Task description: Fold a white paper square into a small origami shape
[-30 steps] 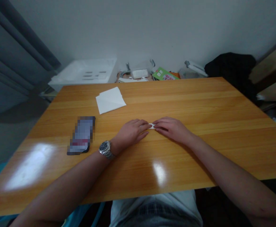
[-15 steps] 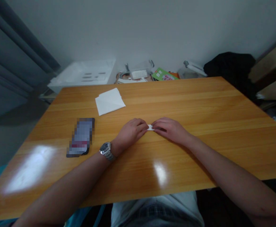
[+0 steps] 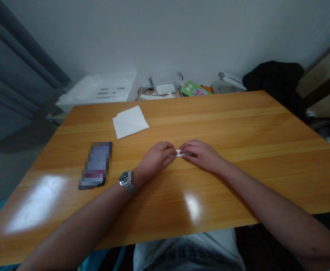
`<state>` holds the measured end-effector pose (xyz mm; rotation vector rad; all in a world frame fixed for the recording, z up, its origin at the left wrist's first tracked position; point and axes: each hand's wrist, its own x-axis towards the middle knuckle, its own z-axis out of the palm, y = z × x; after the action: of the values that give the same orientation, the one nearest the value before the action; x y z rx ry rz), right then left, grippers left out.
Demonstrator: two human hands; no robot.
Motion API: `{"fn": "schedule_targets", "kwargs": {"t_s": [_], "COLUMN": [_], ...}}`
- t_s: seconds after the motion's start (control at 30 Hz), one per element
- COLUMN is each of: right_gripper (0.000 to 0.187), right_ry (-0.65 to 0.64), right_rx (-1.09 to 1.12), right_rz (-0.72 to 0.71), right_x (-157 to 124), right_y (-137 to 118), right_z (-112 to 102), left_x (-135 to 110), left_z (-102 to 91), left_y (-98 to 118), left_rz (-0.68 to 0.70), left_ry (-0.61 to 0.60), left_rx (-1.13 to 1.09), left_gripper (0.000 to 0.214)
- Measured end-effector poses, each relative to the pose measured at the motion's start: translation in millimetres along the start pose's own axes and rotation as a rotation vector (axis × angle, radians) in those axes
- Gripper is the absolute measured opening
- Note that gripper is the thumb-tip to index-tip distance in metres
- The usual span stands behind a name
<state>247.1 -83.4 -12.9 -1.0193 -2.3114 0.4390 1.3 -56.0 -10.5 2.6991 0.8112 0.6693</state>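
Between my two hands, low over the middle of the wooden table point(image 3: 227, 124), is a narrow strip of white paper point(image 3: 179, 153). My left hand point(image 3: 159, 156), with a metal watch point(image 3: 127, 181) on its wrist, pinches the strip's left end. The other end is gripped by my right hand point(image 3: 200, 152), thumb below and fingers above. Most of the paper is hidden under my fingers, so its full shape and folds cannot be made out.
Several white paper sheets point(image 3: 130, 122) lie stacked at the back left. A phone point(image 3: 96, 164) with a blurred screen rests left of my left wrist. Behind the table stand a white tray point(image 3: 97, 86), a green booklet point(image 3: 194, 89) and a dark cloth heap point(image 3: 272, 77).
My right fingers have shifted slightly on the strip, and more of it shows beneath them. Otherwise both hands stay in about the same place.
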Motion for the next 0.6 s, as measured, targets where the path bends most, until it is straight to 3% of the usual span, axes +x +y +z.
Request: {"fn": "schedule_targets", "kwargs": {"t_s": [0.6], "right_gripper": [0.013], "right_ry": [0.007], "right_rx": [0.023], "right_rz": [0.016], "right_x": [1.6], "right_y": [-6.1], "right_z": [0.1], "left_x": [1.7], "left_z": [-2.3], "left_y": [4.2], "left_rz": [-0.033], "left_ry": [-0.01], "left_rx": [-0.075], "left_gripper": [0.018]}}
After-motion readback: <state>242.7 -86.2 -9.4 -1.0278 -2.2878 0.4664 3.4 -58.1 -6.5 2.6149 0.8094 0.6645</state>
